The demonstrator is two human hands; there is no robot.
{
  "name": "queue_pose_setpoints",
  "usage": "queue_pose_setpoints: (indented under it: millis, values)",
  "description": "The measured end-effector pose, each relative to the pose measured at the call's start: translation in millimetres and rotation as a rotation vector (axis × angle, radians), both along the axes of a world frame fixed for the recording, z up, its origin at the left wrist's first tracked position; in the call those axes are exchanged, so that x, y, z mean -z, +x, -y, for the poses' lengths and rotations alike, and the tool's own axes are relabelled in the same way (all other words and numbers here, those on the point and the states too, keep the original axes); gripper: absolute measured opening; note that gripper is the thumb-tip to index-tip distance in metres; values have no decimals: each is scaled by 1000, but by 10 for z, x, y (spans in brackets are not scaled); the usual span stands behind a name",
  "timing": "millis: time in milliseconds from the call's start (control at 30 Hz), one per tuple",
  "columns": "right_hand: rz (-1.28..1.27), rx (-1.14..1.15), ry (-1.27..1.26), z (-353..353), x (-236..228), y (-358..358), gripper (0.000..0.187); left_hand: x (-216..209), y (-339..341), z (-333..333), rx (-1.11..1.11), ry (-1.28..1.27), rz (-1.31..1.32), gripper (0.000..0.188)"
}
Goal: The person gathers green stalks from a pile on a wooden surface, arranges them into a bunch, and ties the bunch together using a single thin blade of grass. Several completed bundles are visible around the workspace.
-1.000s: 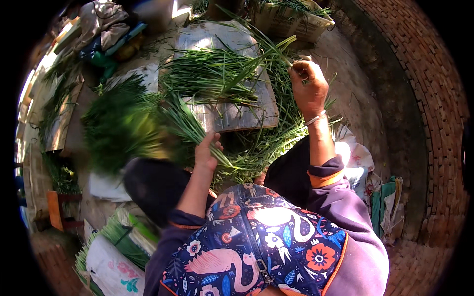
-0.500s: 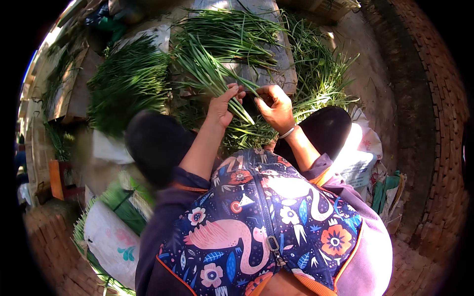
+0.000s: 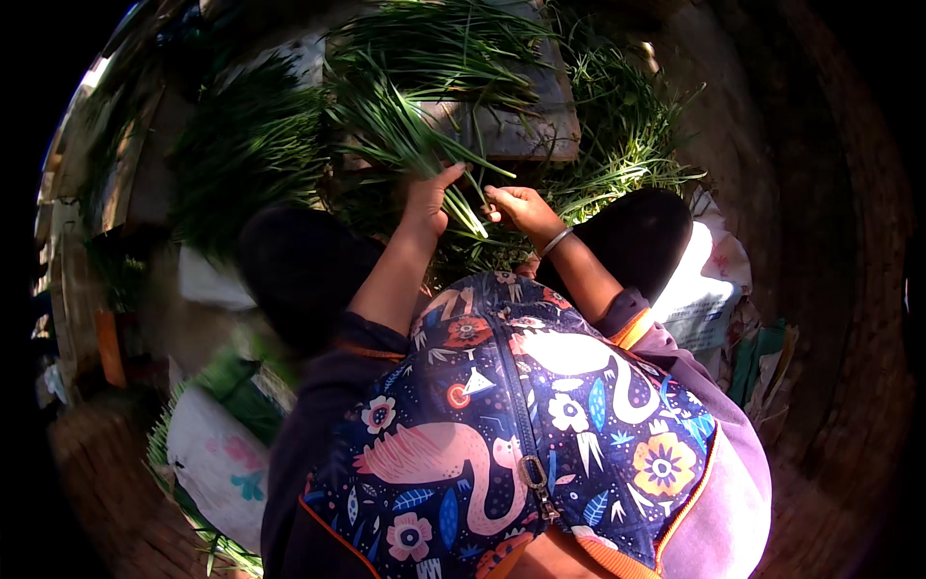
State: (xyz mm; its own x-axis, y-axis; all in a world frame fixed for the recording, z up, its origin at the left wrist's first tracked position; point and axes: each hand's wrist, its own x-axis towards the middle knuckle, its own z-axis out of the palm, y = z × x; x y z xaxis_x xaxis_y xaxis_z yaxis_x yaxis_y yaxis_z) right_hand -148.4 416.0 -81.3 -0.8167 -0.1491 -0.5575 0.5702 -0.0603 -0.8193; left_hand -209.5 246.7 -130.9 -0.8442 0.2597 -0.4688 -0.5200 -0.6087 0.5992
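Note:
My left hand [image 3: 427, 201] is closed round a loose bunch of garlic chives [image 3: 391, 121]. The pale stem ends point toward me, while the long green leaves fan out over the board. Just right of those ends, my right hand [image 3: 521, 210] is closed in a pinch at the end of a thin chive stalk [image 3: 477, 185]; the fingers partly hide it. One more leaf sticks out to the right above the pinch. Beyond both hands, a heap of chives [image 3: 439, 48] lies across a grey board [image 3: 545, 130].
To the left is a large pile of chives [image 3: 253, 145]. Loose, paler leaves [image 3: 627, 135] lie right of the board and below my hands. White sacks stand by my right knee [image 3: 699, 314] and at the lower left [image 3: 217, 458]. A brick surface [image 3: 858, 318] runs along the right.
My right hand has drawn back slightly toward me and left, from the leaf to a stalk by the stem ends. The left hand keeps its hold on the bunch. The picture is darker.

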Motion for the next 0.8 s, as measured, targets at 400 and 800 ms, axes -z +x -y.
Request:
queue_pose_setpoints:
  millis: [400,800]
  values:
    - [4,203,-163,238,39,-91,18,119,7,51,5,-44,-8,20]
    - [-120,274,-236,136,553,-24,12,9,64,22,-50,-153,-19,16]
